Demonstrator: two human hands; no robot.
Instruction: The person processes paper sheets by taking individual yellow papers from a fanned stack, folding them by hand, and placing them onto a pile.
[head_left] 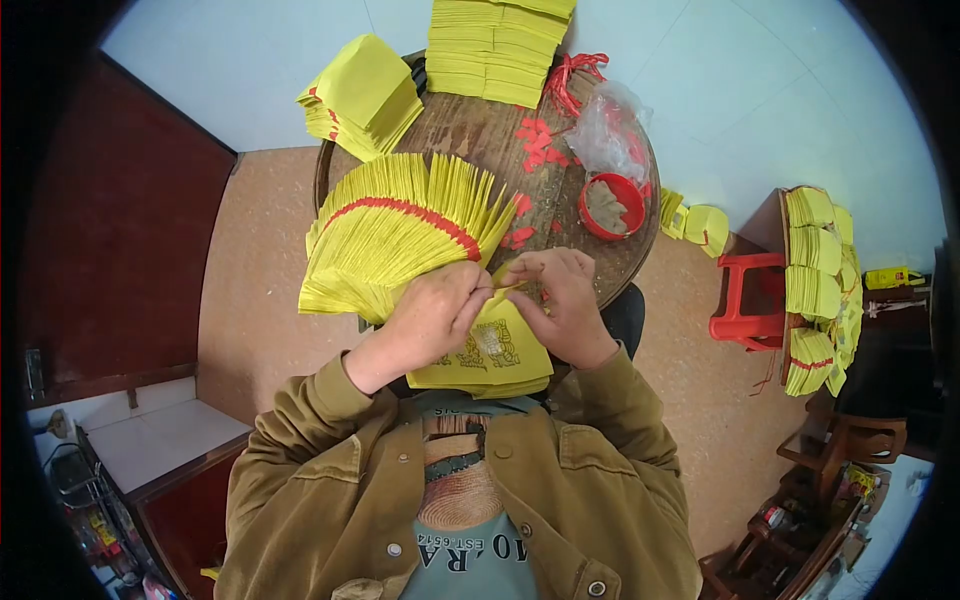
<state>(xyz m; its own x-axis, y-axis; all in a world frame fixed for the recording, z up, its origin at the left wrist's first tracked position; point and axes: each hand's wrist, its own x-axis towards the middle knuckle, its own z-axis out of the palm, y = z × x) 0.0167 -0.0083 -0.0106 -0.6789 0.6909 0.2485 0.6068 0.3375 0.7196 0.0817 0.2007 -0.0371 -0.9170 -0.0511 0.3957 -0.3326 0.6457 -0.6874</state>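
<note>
My left hand (432, 312) is closed, thumb and fingers pinched together, over the lower right corner of a fanned bundle of yellow paper (375, 250). A band of red paper pieces (400, 208) runs in an arc across the bundle. Close beside it, my right hand (560, 300) curls with thumb and fingertips near the left fingertips. Something thin and small seems to lie between the hands; I cannot make out what. Beneath both hands, a stack of yellow sheets with dark printed figures (510, 350) lies at the table's near edge.
The round wooden table (455, 130) bears stacked yellow paper (495, 50), another stack (370, 90), loose red paper pieces (537, 140), a clear plastic bag (605, 135) and a red bowl (611, 232) with greyish content. A red stool (748, 300) stands right, by more yellow bundles (815, 250).
</note>
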